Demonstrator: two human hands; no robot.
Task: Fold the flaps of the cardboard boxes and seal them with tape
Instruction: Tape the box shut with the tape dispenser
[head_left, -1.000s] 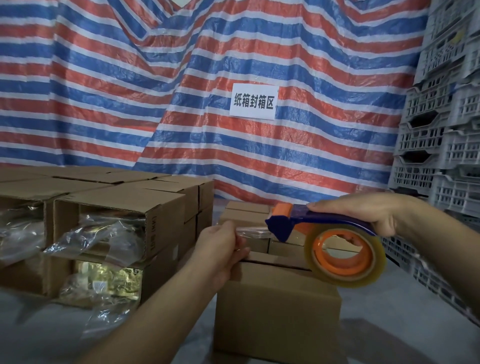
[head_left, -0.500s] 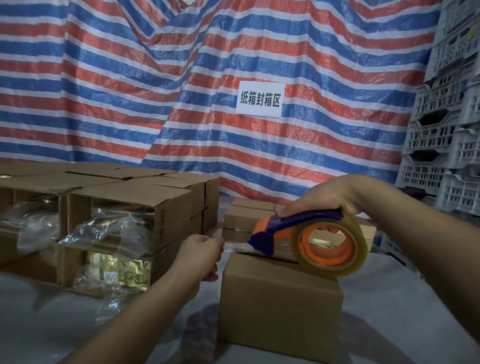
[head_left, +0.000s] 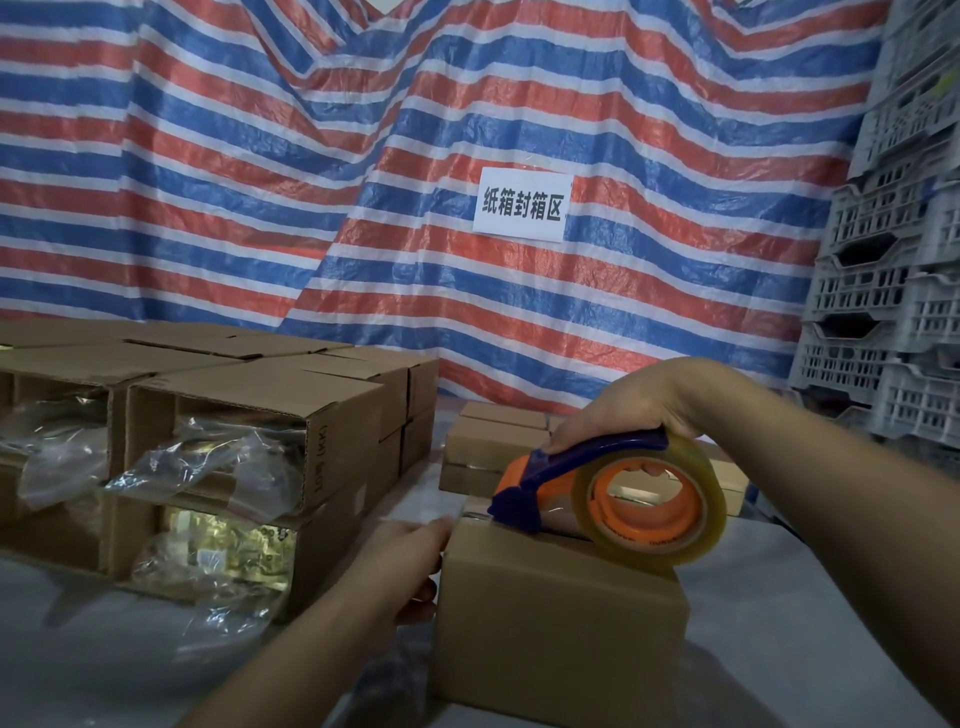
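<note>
A closed brown cardboard box stands in front of me on the white surface. My right hand grips the blue handle of an orange tape dispenser, which carries a roll of clear tape. The dispenser's front end rests on the box top near its left edge. My left hand lies against the box's left side just below that edge, fingers stretched toward the tape end. The tape end itself is blurred and hard to make out.
Stacked open boxes with plastic-wrapped contents fill the left side. More closed boxes sit behind the one in front. Grey plastic crates are piled at the right. A striped tarp with a paper sign hangs behind.
The dispenser came down from mid-air onto the box top. My left hand, which pinched the pulled-out tape end in the air, moved down against the box's left side.
</note>
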